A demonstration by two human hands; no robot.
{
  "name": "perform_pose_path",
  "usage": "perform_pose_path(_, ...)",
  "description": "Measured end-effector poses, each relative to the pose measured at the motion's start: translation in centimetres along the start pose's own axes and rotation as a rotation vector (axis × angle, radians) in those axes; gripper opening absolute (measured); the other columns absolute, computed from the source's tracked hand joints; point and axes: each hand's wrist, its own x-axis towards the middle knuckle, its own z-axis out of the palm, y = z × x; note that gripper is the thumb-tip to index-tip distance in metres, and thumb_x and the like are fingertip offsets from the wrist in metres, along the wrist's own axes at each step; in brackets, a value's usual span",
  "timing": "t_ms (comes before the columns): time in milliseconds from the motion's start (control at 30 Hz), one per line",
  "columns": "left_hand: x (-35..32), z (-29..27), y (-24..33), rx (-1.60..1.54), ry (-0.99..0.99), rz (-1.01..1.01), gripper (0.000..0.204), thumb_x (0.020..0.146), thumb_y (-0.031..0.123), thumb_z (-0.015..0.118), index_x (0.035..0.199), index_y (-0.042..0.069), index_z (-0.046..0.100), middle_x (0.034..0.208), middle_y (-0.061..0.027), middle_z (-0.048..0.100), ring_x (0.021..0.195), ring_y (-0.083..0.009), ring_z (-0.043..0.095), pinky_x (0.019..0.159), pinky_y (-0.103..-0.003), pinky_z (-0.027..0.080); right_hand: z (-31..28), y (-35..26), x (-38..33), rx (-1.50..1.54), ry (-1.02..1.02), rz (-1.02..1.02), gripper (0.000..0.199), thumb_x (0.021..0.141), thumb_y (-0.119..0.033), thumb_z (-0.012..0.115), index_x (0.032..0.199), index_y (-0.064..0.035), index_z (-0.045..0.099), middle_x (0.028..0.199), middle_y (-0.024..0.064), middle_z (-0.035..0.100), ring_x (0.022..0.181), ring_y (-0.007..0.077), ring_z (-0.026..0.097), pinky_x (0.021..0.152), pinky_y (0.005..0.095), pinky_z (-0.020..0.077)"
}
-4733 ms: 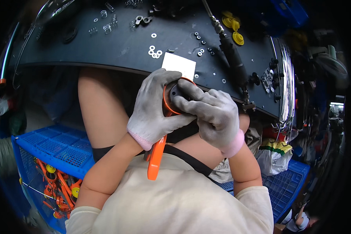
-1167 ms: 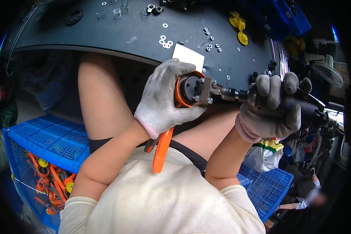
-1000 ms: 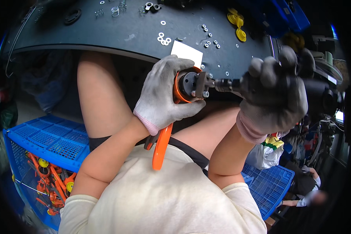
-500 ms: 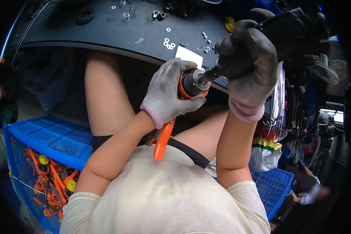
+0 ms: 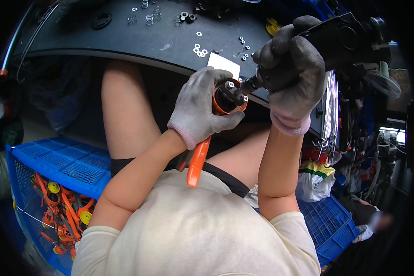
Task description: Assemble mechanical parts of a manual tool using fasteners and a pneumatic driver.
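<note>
My left hand (image 5: 195, 108), in a grey-white work glove, is wrapped round the round orange-rimmed head of an orange-handled tool (image 5: 198, 161). Its handle points down toward my shirt. Inside the rim sits a black part (image 5: 232, 94) with small pale studs. In my right glove (image 5: 296, 69) I grip a black power driver (image 5: 338, 39), fingers closed round its body. The driver's dark tip (image 5: 250, 85) reaches to the black part in the tool's head; whether it is seated there I cannot make out.
The dark bench (image 5: 96, 39) holds springs (image 5: 149, 19), pale washers (image 5: 200, 51), small black-rimmed rings (image 5: 244, 48) and a white card (image 5: 223, 64). A blue crate (image 5: 64, 161) at left holds several orange tools. Another blue crate (image 5: 331, 225) and a person (image 5: 365, 221) are at right.
The black part in the tool's head, a blurred disc before, now shows its studs clearly. The driver's body has turned slightly. Both hands stay nearly in place.
</note>
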Motion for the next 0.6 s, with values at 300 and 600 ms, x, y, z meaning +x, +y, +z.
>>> perform_pose_path(300,-0.1,0.9,-0.6,-0.031,0.055,0.032,0.06,0.062,0.031,0.078,0.112,0.006,0.054,0.106,-0.0118,0.059,0.105,-0.0315,0.055,0.095,-0.041,0.041,-1.6,-4.1,0.7,-0.159,0.036,0.018,0.025,0.094,-0.023,0.058,0.102,-0.0001,0.06,0.08,0.0102,0.066,0.054,0.0096,0.055,0.048,0.0214,0.0423)
perform_pose_path(600,-1.9,2.9,-2.3,-0.138,0.217,0.022,0.063,0.074,0.036,0.074,0.123,0.005,0.049,0.125,-0.0134,0.051,0.12,-0.031,0.045,0.102,-0.041,0.037,-10.5,3.3,-3.0,-1.624,0.086,0.435,0.042,0.08,-0.032,0.072,0.112,-0.0088,0.056,0.105,0.0108,0.063,0.091,0.0317,0.065,0.079,0.0442,0.0517)
